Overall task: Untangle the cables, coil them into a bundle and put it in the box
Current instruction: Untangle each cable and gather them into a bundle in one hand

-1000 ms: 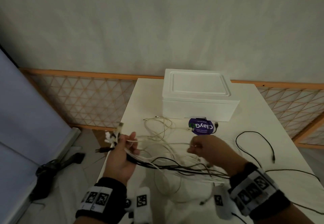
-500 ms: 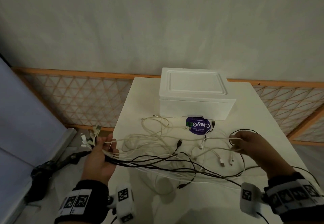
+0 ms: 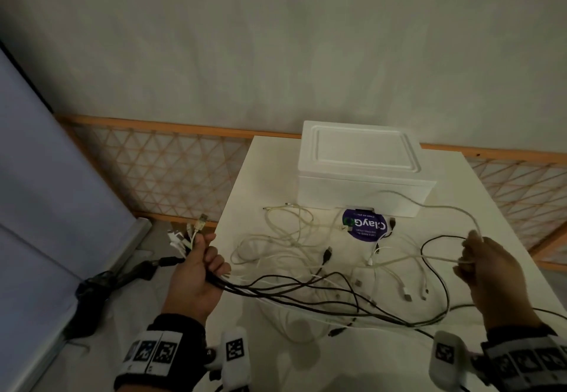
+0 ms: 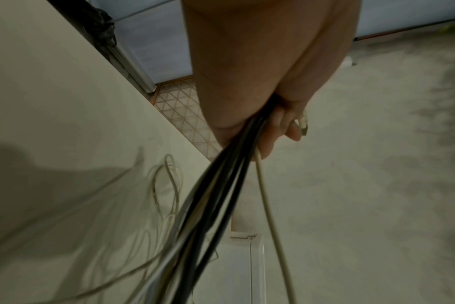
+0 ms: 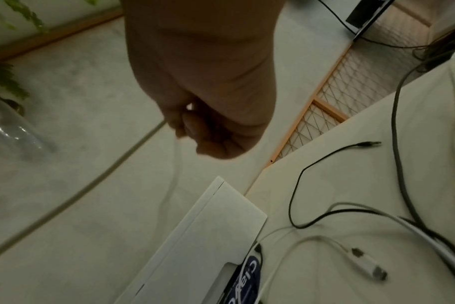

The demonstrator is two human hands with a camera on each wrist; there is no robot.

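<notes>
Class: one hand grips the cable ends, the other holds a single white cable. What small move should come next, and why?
Probably keep drawing the white cable rightward with the right hand: its length crosses the tangle, whose ends the left hand grips.

Loose cables point(image 3: 306, 256) sprawl before the closed box point(image 3: 362, 174).

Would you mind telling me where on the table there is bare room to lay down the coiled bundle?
Bare patches: the far left strip of the table beside the closed white box, and the far right part beyond the black cable. The middle, between box and both hands, is crowded with loose cables.
</notes>
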